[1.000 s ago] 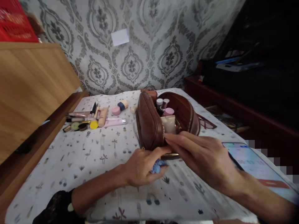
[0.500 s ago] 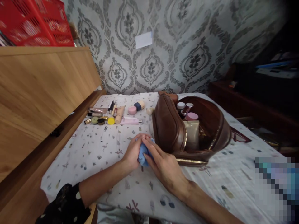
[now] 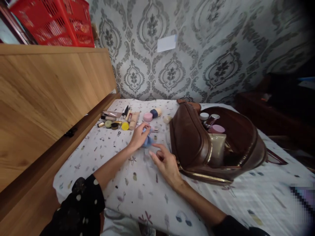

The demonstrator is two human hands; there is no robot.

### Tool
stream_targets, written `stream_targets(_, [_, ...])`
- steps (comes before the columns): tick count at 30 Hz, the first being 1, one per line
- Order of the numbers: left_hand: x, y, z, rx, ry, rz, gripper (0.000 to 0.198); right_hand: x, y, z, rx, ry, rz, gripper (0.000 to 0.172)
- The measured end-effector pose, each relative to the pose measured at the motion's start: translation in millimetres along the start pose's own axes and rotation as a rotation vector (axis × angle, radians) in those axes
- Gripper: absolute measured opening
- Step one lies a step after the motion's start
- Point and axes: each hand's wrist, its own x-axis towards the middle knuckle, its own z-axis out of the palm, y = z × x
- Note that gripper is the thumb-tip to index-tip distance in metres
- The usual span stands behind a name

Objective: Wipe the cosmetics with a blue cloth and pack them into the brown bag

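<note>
My left hand (image 3: 139, 137) is closed round a crumpled blue cloth (image 3: 148, 142), just above the patterned white sheet. Close beside the cloth, my right hand (image 3: 168, 166) has its index finger stretched out and its thumb apart, with nothing in it. That fingertip is near the cloth; whether it touches cannot be made out. Behind my left hand a lilac tube (image 3: 154, 129) is partly covered. A brown leather bag (image 3: 188, 134) stands unzipped to the right of my right hand, with a beige tube (image 3: 218, 147), a pink-lidded jar (image 3: 216, 129) and a white-capped container (image 3: 204, 116) inside.
Several cosmetics lie at the back left, among them a yellow round pot (image 3: 125, 126), a peach tube (image 3: 134, 120) and a pink jar (image 3: 148, 117). A wooden cabinet (image 3: 56, 95) borders the left side, with a red basket (image 3: 59, 26) on top. The patterned wall (image 3: 169, 72) rises behind.
My hands have come apart from their joint grip on the blue cloth. The left has carried it away from me, towards the cosmetics; the right has let go. The view has shifted left.
</note>
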Motion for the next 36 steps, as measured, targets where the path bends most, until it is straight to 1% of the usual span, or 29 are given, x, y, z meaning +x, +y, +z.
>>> stream_targets(1, [10.6, -1.9, -5.1, 0.261, -0.022, 0.058, 0.021, 0.3, 2.9, 1.2, 0.055, -0.010, 0.029, 0.042])
stream_targets(2, [20.9, -3.8, -9.3, 0.507, -0.059, 0.086, 0.026, 0.5, 6.0, 2.1, 0.108, -0.019, 0.058, 0.043])
stream_targets(3, [30.4, -6.1, -12.6, 0.695, -0.108, 0.092, 0.031, 0.6, 9.1, 2.7, 0.156, -0.028, 0.084, 0.044])
stream_targets(5, [46.3, -11.5, -16.0, 0.865, -0.190, 0.080, 0.036, 0.7, 14.0, 3.3, 0.225, -0.045, 0.116, 0.045])
stream_targets(8, [61.2, -20.4, -16.3, 0.921, -0.297, 0.061, 0.040, 0.7, 16.7, 3.7, 0.255, -0.063, 0.115, 0.041])
stream_targets(11, [67.7, -24.9, -16.4, 0.983, -0.375, 0.066, 0.042, 0.3, 15.2, 3.8, 0.240, -0.071, 0.092, 0.036])
stream_targets(13, [69.8, -24.5, -17.8, 1.020, -0.387, 0.082, 0.041, 0.3, 14.4, 4.1, 0.243, -0.076, 0.097, 0.032])
stream_targets(20, [72.8, -18.1, -23.3, 1.092, -0.343, 0.096, 0.032, 2.3, 20.3, 8.0, 0.281, -0.087, 0.120, 0.023])
stream_targets(23, [66.3, -16.4, -23.9, 1.075, -0.305, 0.088, 0.029, 4.0, 24.2, 9.7, 0.318, -0.090, 0.128, 0.021])
stream_targets(26, [50.9, -14.5, -26.9, 1.054, -0.241, 0.095, 0.028, 6.0, 27.5, 10.6, 0.356, -0.074, 0.126, 0.024])
stream_targets(29, [25.5, -11.4, -34.4, 0.897, -0.130, 0.180, 0.029, 6.8, 27.6, 10.6, 0.397, -0.033, 0.121, 0.032])
stream_targets(30, [15.4, -9.9, -37.4, 0.807, -0.129, 0.232, 0.029, 6.6, 26.7, 10.4, 0.417, -0.016, 0.132, 0.037])
stream_targets(31, [5.0, -8.2, -40.3, 0.717, -0.172, 0.284, 0.029, 6.3, 25.4, 10.2, 0.437, -0.001, 0.147, 0.041])
stream_targets(33, [-14.7, -4.9, -44.9, 0.579, -0.308, 0.360, 0.030, 5.7, 22.3, 9.3, 0.461, 0.015, 0.177, 0.045])
stream_targets(34, [-23.3, -3.7, -46.4, 0.533, -0.353, 0.373, 0.031, 5.5, 20.8, 8.7, 0.459, 0.009, 0.185, 0.042])
stream_targets(36, [-36.4, -2.9, -47.8, 0.487, -0.427, 0.371, 0.034, 5.6, 18.5, 7.3, 0.426, -0.016, 0.187, 0.027])
